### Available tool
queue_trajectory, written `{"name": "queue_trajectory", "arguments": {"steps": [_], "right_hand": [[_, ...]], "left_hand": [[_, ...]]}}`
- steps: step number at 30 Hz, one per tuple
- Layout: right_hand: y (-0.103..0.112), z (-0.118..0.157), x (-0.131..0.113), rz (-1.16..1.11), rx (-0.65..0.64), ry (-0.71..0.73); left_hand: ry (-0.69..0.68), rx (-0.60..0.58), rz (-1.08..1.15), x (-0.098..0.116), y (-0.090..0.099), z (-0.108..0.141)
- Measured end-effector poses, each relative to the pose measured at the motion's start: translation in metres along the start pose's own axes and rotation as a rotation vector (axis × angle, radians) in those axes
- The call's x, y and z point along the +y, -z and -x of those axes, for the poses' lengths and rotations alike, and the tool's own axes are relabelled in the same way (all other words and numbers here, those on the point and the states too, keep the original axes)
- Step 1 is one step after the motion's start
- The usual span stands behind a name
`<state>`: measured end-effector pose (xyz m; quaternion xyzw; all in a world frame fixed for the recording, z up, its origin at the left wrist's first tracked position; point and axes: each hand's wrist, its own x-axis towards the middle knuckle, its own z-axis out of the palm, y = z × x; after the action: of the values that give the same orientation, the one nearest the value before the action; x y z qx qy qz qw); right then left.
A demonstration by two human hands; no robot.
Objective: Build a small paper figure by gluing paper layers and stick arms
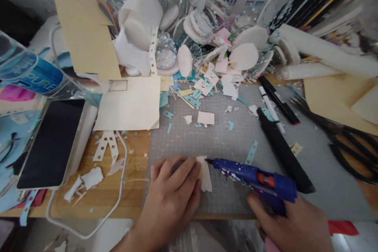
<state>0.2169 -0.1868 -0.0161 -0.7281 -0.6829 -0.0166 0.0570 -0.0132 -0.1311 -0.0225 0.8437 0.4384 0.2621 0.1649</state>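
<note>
My right hand (291, 220) is wrapped round the handle of a blue hot glue gun (251, 177), which has white specks along its barrel and a small red light. Its dark nozzle points left, at the upper edge of a small cream piece of paper (206, 179). On the grey cutting mat (183, 141), my left hand (174, 189) lies over the left part of that paper, its fingers together and pressing it down. What is under the palm is hidden. A small pale rectangle of paper (206, 118) lies farther up the mat among blue scraps.
To the right lie a black cutter-like tool (283, 149), markers (279, 100) and black scissors (348, 138). At left are a phone (53, 141), a white cable (122, 181), cream card (130, 104) and a water bottle (38, 73). White foam discs (245, 56) crowd the back.
</note>
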Motion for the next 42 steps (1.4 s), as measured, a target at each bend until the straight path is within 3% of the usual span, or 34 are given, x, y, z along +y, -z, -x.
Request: {"name": "queue_trajectory", "arguments": {"steps": [14,19,31,42], "right_hand": [[0.0041,0.0061,-0.001,-0.016,-0.054,-0.066],[0.003,0.0089,-0.0057,-0.177,0.0,-0.089],[0.0071,0.0074,-0.0094,-0.26,0.016,-0.083],[0.0054,0.0001,-0.0104,-0.232,-0.026,-0.135]], "left_hand": [[0.003,0.02,-0.027,0.0007,0.0003,-0.002],[-0.001,0.028,-0.051,0.0012,0.0001,-0.0022],[-0.017,0.007,-0.064,0.0006,0.001,-0.0002],[-0.025,0.029,-0.087,0.001,0.0016,-0.0004]]}}
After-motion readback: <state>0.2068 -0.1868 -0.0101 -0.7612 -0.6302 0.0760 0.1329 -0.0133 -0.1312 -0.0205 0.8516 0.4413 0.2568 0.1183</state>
